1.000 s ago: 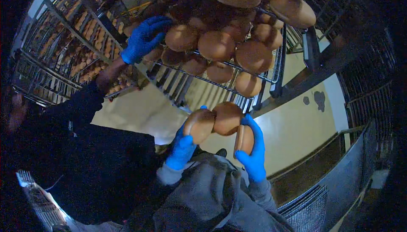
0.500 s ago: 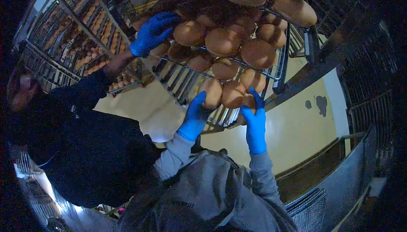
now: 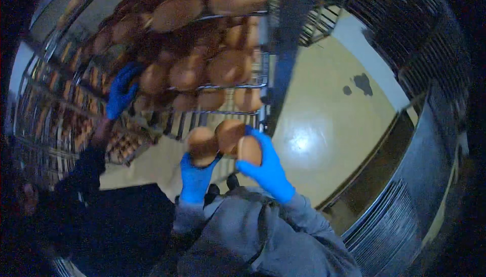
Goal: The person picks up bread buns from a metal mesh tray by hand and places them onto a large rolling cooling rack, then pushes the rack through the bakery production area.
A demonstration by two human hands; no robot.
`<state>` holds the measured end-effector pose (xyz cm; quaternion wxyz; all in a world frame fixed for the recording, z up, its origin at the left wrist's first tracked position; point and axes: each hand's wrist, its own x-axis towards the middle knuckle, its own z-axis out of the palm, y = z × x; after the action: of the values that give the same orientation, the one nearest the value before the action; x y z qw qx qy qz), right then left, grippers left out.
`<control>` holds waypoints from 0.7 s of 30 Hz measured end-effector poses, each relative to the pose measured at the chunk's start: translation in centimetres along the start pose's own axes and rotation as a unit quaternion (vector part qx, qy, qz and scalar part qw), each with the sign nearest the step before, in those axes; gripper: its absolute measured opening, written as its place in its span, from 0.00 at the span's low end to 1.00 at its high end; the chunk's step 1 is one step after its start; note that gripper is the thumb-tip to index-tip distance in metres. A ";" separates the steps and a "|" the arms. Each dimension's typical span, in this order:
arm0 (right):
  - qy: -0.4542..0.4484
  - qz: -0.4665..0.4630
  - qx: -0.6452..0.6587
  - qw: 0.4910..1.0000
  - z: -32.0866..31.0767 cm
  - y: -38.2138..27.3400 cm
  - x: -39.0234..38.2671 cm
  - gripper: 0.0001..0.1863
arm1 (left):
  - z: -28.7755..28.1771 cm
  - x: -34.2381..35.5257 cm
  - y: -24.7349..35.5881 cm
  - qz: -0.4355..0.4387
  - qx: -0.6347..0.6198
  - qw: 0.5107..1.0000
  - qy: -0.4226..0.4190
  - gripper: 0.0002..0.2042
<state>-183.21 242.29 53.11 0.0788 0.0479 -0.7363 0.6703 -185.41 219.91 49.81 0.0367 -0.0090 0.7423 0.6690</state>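
My left hand, in a blue glove, is closed around a round brown bread loaf from below. My right hand, gloved the same way, grips a second bread loaf whose paler side faces right-hand fingers. Between them sits a third loaf, pressed against the others; which hand bears it I cannot tell. All three are in front of my body, off the rack. Just beyond them, more loaves fill the wire shelves of a metal rack.
At the left a co-worker's blue-gloved hand reaches to the loaves on the rack. Another loaded rack stands behind. On the right are a dark metal trough, a stack of wire grids and a stained pale floor.
My hands have drawn the loaves off the rack's lower shelf and toward my body. The view has turned right, so the rack and the co-worker's hand appear farther left.
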 end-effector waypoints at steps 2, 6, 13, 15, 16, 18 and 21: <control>-0.017 -0.027 0.005 0.999 -1.9 -1.6 -2.3 0.49 | 0.2 -2.3 0.1 -0.058 -0.266 0.962 0.001 0.41; -0.020 -0.061 0.015 0.998 -7.2 -3.6 -6.1 0.52 | 3.8 -5.3 4.2 -0.046 -0.368 0.928 -0.042 0.41; 0.114 -0.052 0.030 0.992 -16.7 -3.2 -8.7 0.59 | 15.6 -2.7 9.9 -0.202 -0.177 0.959 -0.095 0.45; 0.159 -0.054 0.049 0.985 -18.1 -2.9 -8.4 0.60 | 16.2 -1.3 6.6 -0.179 -0.209 0.947 -0.168 0.29; 0.174 -0.057 0.060 0.981 -18.8 -2.7 -7.9 0.60 | 17.0 -0.6 6.2 -0.165 -0.219 0.942 -0.192 0.30; 0.205 -0.046 0.084 0.974 -20.1 -2.1 -6.9 0.61 | 18.7 0.6 6.3 -0.144 -0.224 0.938 -0.220 0.30; 0.221 -0.039 0.108 0.969 -23.0 -1.2 -3.6 0.59 | 21.6 3.0 6.9 -0.108 -0.224 0.940 -0.234 0.30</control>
<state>-178.26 264.92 55.65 0.2595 -0.0646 -0.6218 0.7361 -187.89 242.23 54.23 0.2784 0.0595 0.5385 0.7930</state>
